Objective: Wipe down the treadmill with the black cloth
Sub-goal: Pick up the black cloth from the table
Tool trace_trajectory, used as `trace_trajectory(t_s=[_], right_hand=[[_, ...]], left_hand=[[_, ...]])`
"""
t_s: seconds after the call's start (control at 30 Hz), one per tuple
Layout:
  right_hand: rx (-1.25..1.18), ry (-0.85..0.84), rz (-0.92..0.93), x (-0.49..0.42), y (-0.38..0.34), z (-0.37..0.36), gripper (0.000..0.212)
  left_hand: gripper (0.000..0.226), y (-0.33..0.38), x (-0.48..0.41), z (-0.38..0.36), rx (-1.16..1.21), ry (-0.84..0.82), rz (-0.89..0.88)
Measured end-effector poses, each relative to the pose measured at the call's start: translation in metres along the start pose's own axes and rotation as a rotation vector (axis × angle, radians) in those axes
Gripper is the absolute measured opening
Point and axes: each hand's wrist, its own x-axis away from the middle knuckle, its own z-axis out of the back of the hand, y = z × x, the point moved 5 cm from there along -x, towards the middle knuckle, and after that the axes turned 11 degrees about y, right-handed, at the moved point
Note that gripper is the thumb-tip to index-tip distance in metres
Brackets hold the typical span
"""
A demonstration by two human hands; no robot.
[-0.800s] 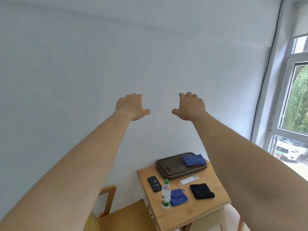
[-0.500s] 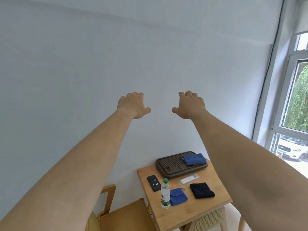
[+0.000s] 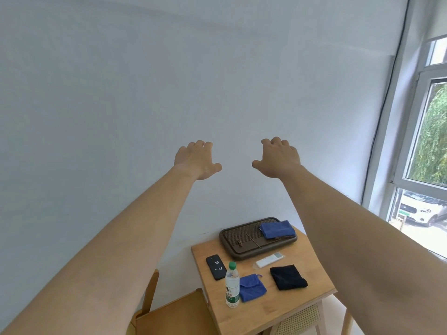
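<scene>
A folded black cloth (image 3: 287, 277) lies on the right part of a small wooden table (image 3: 268, 308). Both my arms are stretched out in front of the white wall, well above the table. My left hand (image 3: 197, 160) and my right hand (image 3: 278, 158) are held side by side, palms away, fingers spread and slightly curled, holding nothing. No treadmill is in view.
On the table are a dark tray (image 3: 244, 240) with a blue cloth (image 3: 277, 228) on it, a second blue cloth (image 3: 252, 287), a water bottle (image 3: 232, 285), a black phone (image 3: 216, 266) and a white remote (image 3: 269, 259). A wooden chair (image 3: 174, 313) stands at the left, a window (image 3: 430, 141) at the right.
The view has shifted slightly; both hands stay raised and empty, sitting a touch lower in the picture. Nothing on the table has moved.
</scene>
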Motion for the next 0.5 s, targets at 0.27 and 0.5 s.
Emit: trace_trajectory(t_s=[0.27, 0.5], right_hand=[[0.036, -0.150, -0.077, -0.005, 0.066, -0.122, 0.067], [0.108, -0.370, -0.181, 0.019, 0.147, -0.265, 0.060]], left_hand=[[0.073, 0.060, -0.032, -0.140, 0.118, -0.129, -0.100], [0.073, 0.129, -0.036, -0.312, 0.214, -0.363, -0.179]])
